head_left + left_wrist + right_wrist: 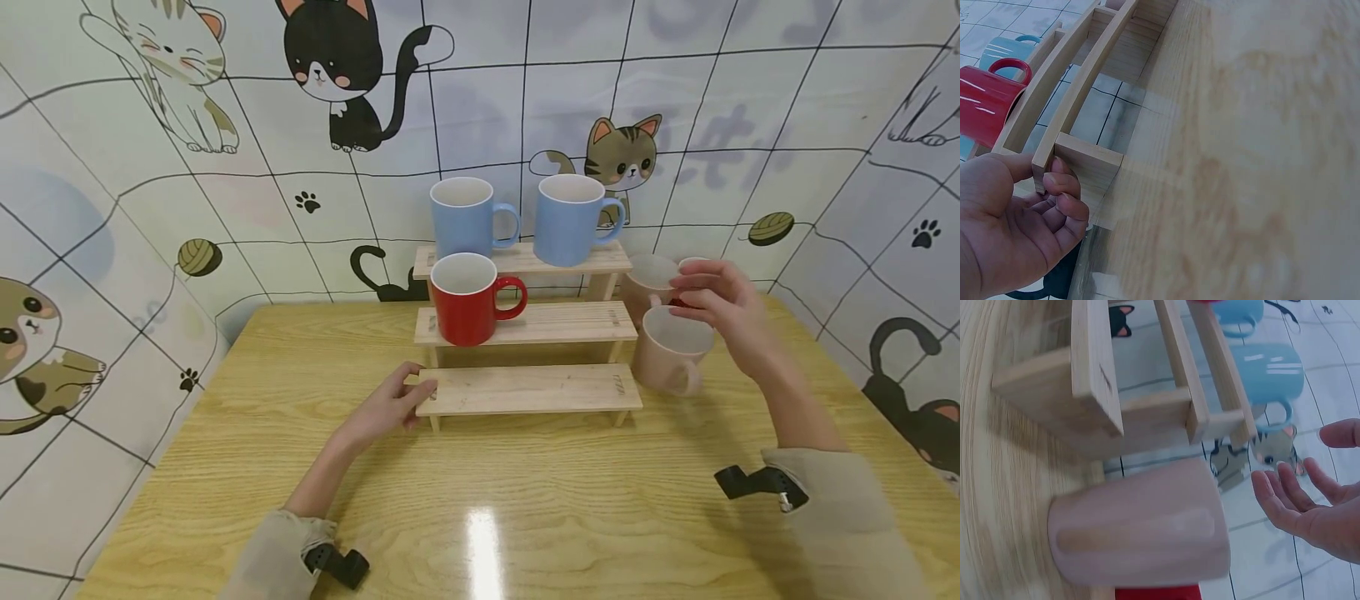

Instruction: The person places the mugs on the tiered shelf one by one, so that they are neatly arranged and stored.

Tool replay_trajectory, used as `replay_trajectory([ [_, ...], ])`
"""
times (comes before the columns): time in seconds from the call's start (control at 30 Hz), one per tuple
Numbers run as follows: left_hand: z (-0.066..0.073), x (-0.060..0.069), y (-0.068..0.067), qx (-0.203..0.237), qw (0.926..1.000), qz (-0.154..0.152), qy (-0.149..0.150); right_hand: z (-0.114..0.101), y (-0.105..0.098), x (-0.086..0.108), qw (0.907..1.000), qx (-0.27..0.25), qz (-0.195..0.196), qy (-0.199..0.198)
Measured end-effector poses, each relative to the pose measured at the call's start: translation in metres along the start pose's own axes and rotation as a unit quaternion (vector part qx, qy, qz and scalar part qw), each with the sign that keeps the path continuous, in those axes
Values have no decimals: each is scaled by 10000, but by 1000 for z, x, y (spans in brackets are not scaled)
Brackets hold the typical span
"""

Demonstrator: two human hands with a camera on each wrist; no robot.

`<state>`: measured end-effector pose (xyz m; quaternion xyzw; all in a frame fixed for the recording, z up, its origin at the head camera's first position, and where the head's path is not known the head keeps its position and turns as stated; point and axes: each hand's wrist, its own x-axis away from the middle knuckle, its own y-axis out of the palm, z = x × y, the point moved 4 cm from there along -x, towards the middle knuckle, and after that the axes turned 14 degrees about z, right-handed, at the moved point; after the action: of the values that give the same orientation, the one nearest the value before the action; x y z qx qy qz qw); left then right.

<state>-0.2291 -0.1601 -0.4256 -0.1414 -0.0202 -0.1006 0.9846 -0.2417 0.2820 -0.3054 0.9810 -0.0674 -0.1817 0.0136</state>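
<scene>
My left hand (386, 404) pinches the left end of the lowest board of a three-step wooden shelf (525, 392); in the left wrist view, the thumb lies over the board and the fingers curl beneath. A red mug (465, 304) stands on the middle step. Two mugs, a blue mug (461, 221) and another blue mug (567, 225), are on the top step. Over the mugs at the right, my right hand (723, 308) holds nothing, fingers loosely bent and apart. Below it stands a pink mug (1141, 525). Something red (1157, 594) shows behind that mug, mostly hidden.
Behind the front pink mug, another pink mug (645, 279) stands close to the shelf's right side, with a further light rim partly covered by my right hand. The wooden table (562, 500) meets a cat-patterned backdrop (480, 108) at the back and sides.
</scene>
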Motion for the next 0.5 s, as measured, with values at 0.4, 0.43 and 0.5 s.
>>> replay_trajectory([
  [0.4, -1, 0, -1, 34, 10000, 16, -14, 23, -62, -3, 9943, 692, 663, 469],
  [0.43, -1, 0, -1, 20, 10000, 5, 0, 26, -66, -3, 9937, 694, 707, 524],
  [0.5, -1, 0, 0, 11, 10000, 11, 7, 31, -73, -3, 9903, 936, 813, 631],
])
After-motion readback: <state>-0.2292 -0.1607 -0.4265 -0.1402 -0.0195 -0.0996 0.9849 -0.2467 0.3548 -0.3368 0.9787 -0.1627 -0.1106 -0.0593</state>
